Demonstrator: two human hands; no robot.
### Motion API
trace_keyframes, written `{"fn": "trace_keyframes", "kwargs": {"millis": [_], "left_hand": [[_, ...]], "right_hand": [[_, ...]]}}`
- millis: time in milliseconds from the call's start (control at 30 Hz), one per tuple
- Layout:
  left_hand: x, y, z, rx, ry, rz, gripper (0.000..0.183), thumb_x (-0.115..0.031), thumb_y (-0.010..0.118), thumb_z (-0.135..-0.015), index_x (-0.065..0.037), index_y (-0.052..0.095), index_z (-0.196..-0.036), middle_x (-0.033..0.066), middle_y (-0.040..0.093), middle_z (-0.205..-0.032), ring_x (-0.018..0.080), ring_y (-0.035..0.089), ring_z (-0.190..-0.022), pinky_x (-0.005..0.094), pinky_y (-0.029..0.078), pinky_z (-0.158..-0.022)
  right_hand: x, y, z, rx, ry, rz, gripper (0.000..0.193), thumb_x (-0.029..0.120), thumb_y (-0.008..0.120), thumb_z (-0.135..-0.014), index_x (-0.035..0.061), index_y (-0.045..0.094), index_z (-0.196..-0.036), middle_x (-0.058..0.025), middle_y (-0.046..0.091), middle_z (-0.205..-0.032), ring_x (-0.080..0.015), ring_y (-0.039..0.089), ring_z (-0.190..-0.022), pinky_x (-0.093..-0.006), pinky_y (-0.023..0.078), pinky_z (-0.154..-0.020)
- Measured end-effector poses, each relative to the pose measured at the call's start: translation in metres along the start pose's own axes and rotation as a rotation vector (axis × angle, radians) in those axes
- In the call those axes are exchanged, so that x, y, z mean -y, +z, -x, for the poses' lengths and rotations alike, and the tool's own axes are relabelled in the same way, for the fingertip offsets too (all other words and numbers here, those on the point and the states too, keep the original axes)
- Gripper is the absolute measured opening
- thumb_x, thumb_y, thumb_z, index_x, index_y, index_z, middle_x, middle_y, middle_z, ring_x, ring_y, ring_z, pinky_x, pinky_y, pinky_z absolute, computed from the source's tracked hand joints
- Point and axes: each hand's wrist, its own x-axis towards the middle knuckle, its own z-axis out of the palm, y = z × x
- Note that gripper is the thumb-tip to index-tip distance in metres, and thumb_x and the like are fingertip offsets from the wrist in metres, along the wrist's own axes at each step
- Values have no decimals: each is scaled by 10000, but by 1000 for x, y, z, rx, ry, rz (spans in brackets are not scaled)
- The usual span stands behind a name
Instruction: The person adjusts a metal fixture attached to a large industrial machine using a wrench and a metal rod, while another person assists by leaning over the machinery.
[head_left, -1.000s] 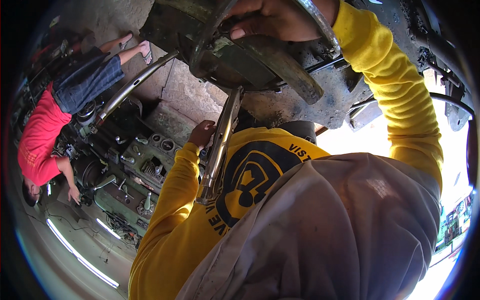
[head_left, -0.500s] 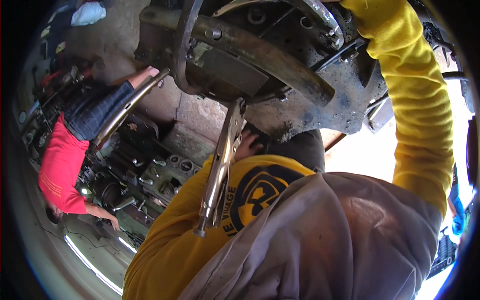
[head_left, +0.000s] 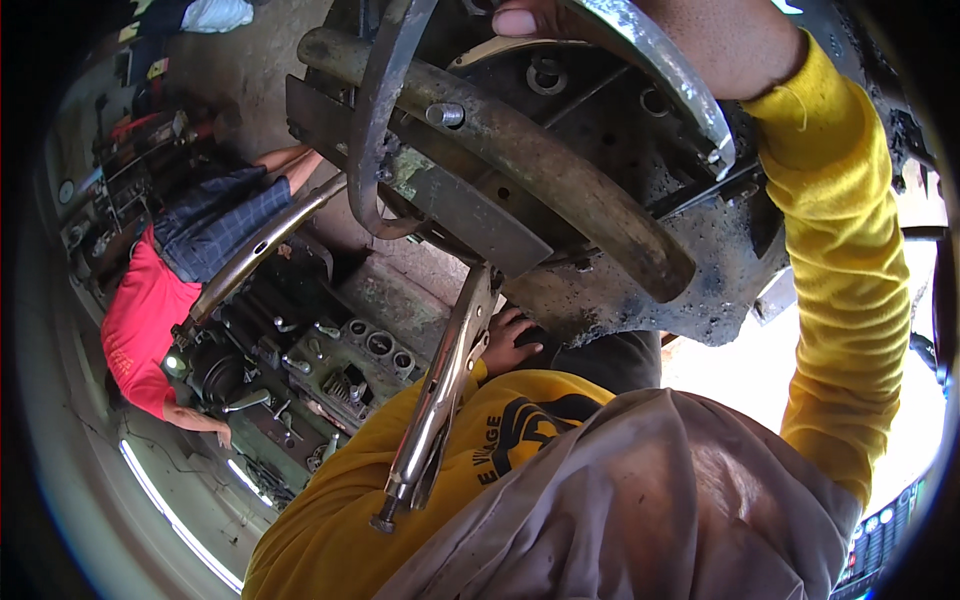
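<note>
My right hand [head_left: 690, 40] reaches in at the top, behind a curved steel strip [head_left: 650, 50] of a metal assembly. Its thumb is stretched out to the left; the other fingers are cut off or hidden, so its grip cannot be told. My left hand [head_left: 512, 340] rests with fingers apart on my dark-clothed leg, below the assembly. Locking pliers [head_left: 440, 380] are clamped at the assembly's lower edge, handles hanging toward me. A second pair of locking pliers [head_left: 262, 242] grips its left side. A rusty pipe [head_left: 560, 140] with a bolt crosses over a flat steel plate [head_left: 480, 220].
A co-worker in a red shirt [head_left: 150, 310] stands at the left beside a lathe-like machine [head_left: 250, 390] with levers. A rough, pitted metal plate [head_left: 680, 290] juts out below the pipe. Dark machine parts [head_left: 890, 110] sit at the far right.
The view has shifted, so the assembly sits lower and more of my right hand shows. The flat plate now looks tilted. My left hand stays on my leg.
</note>
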Motion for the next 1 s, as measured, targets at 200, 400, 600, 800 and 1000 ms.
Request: {"fn": "trace_keyframes", "kwargs": {"millis": [200, 400, 600, 800, 1000], "left_hand": [[14, 19, -6, 12, -18, -1, 620, -566, 705, -818, -112, 644, -1235, 221, 443, -1427, 422, 416, -1313, 498, 353, -1097], [-6, 2, -3, 47, -40, 17, 590, -522, 700, -842, -120, 627, -1268, 214, 452, -1428, 408, 411, -1322, 469, 355, -1107], [-9, 4, -2, 44, -22, -4, 595, -517, 703, -843, -135, 615, -1291, 201, 463, -1424, 396, 423, -1323, 463, 360, -1112], [-21, -4, -3, 123, -122, 83, 598, -503, 709, -841, -111, 614, -1283, 210, 482, -1396, 392, 424, -1327, 465, 356, -1113], [-32, -4, 1, 77, -131, 243, 629, -477, 714, -844, -26, 599, -1267, 215, 488, -1395, 379, 390, -1363, 453, 328, -1124]], "right_hand": [[38, -4, 2, 33, 156, 139, 215, 94, 714, -893, 14, 675, -1089, -98, 706, -947, -164, 646, -824, -311, 524, -733], [0, -1, 4, 60, -24, -49, 221, 120, 705, -905, 12, 673, -1094, -115, 705, -930, -183, 652, -826, -325, 521, -741], [10, 2, -2, 153, -165, 223, 270, 185, 700, -903, 24, 667, -1118, -156, 696, -965, -295, 674, -853, -381, 528, -760], [17, 4, -10, 291, -163, 273, 311, 215, 699, -899, 40, 665, -1154, -177, 692, -1025, -335, 674, -872, -396, 532, -788], [17, 13, -11, 310, -186, 300, 313, 213, 700, -897, 39, 665, -1155, -178, 691, -1027, -336, 673, -875, -397, 532, -790]]}}
